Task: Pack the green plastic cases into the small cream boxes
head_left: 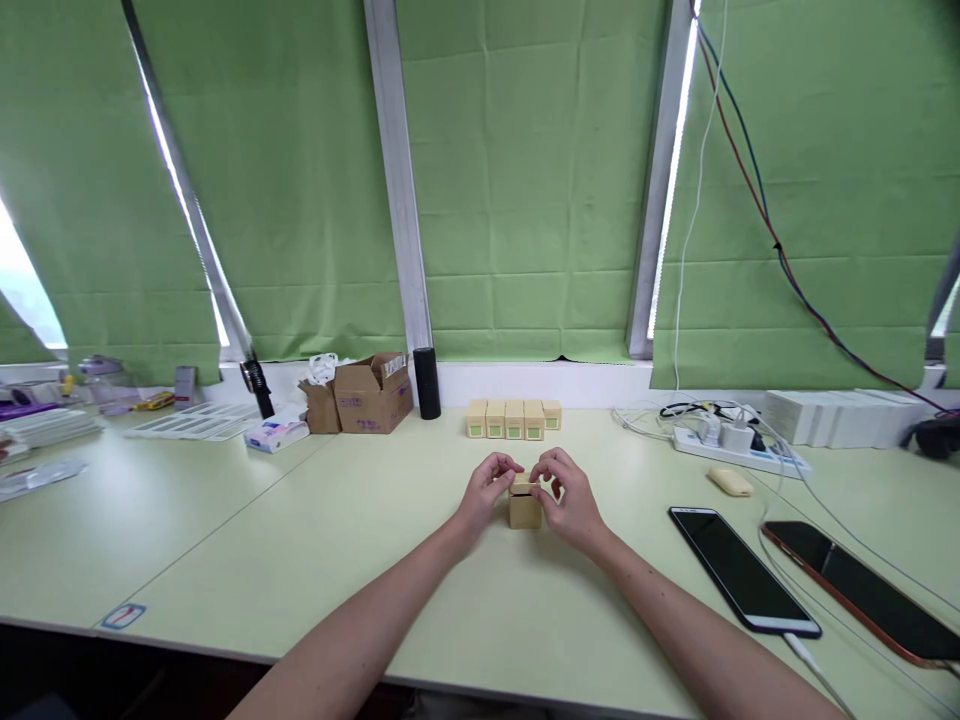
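Note:
In the middle of the table stands a small brown cardboard box [525, 513], upright. Its upper part, a flap or lid [523, 488], sits slightly apart from the body, with a dark line between them. My left hand [484, 492] closes on the left side of this upper part, thumb and fingers pinched. From the right, my right hand [568, 500] pinches the same part with curled fingers. The fingertips cover some of the top, and the inside of the box is hidden. Behind the hands, several similar small boxes [514, 420] with green-marked labels stand in a row.
At right lie two phones [742, 565] [862, 590], a cream-coloured case [730, 482] and a power strip [739, 452] with trailing cables. A black cylinder [427, 384], an open carton [373, 395] and a tissue pack [276, 433] stand at back left.

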`<state>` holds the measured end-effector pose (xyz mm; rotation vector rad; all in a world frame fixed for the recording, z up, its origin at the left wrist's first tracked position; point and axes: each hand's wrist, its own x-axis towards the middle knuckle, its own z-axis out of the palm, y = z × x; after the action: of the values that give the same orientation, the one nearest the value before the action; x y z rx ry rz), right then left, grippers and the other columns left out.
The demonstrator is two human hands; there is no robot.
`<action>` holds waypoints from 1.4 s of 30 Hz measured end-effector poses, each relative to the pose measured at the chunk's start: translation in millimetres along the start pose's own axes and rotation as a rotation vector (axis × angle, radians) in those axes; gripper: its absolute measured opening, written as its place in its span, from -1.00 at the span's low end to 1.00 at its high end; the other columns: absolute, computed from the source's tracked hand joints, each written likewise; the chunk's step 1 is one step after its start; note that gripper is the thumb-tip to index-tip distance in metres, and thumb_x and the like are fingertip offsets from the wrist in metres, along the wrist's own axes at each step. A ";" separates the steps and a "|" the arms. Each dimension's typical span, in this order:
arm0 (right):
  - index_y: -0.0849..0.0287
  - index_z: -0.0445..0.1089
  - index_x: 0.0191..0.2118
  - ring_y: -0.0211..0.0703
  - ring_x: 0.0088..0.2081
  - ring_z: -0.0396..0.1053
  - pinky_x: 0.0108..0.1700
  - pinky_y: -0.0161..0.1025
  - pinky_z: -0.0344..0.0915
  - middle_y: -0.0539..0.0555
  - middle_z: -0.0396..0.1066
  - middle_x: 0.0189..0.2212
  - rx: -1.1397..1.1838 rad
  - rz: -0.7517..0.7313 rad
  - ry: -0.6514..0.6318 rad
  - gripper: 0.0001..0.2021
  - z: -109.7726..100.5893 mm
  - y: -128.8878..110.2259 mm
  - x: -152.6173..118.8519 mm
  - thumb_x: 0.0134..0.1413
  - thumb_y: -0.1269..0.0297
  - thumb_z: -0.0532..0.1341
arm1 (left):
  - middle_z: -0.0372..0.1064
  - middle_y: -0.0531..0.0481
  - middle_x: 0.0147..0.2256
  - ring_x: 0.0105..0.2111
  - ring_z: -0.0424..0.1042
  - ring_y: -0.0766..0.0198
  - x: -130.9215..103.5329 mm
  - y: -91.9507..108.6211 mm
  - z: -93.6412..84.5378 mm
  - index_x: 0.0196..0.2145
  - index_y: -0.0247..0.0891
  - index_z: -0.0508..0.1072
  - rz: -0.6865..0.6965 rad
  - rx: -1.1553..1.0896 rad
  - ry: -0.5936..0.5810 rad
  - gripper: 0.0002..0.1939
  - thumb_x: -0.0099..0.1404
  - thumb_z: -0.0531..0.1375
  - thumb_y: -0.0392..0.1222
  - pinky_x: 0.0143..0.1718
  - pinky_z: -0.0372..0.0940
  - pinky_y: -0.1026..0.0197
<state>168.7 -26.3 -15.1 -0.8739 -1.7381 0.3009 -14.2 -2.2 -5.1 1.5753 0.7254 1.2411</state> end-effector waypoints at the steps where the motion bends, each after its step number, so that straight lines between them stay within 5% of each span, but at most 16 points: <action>1: 0.08 0.38 -0.30 -0.14 -0.30 0.32 -0.39 -0.25 0.27 0.06 0.33 -0.25 -0.003 0.000 0.000 -0.89 0.0 0.1 -0.2 0.05 0.44 0.20 | 0.44 -0.09 -0.18 -0.15 0.37 0.12 0.1 -0.4 -0.2 -0.25 -0.22 0.43 0.004 0.006 -0.002 -0.73 0.22 0.30 0.00 -0.06 0.22 0.11; 16: 0.09 0.40 -0.37 -0.14 -0.34 0.31 -0.44 -0.23 0.27 0.07 0.31 -0.30 0.048 0.027 -0.008 -0.93 -3.2 -3.9 0.7 0.08 0.39 0.20 | 0.45 -0.12 -0.14 -0.13 0.38 0.12 -1.2 -0.8 0.0 -0.23 -0.23 0.40 0.010 0.033 0.002 -0.76 0.20 0.29 -0.08 -0.06 0.24 0.11; 42: 0.06 0.30 -0.33 -0.09 -0.30 0.33 -0.35 -0.21 0.22 0.06 0.36 -0.33 -0.256 -0.099 -0.017 -0.90 -3.2 -9.5 -1.7 0.11 0.44 0.17 | 0.43 -0.10 -0.15 -0.15 0.36 0.13 -1.8 0.4 -0.2 -0.22 -0.22 0.42 0.024 0.066 0.000 -0.76 0.22 0.28 -0.06 -0.08 0.25 0.12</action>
<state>167.9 -34.8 -9.4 -0.9651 -1.8553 0.0195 -15.0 -3.8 -5.4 1.6424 0.7562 1.2455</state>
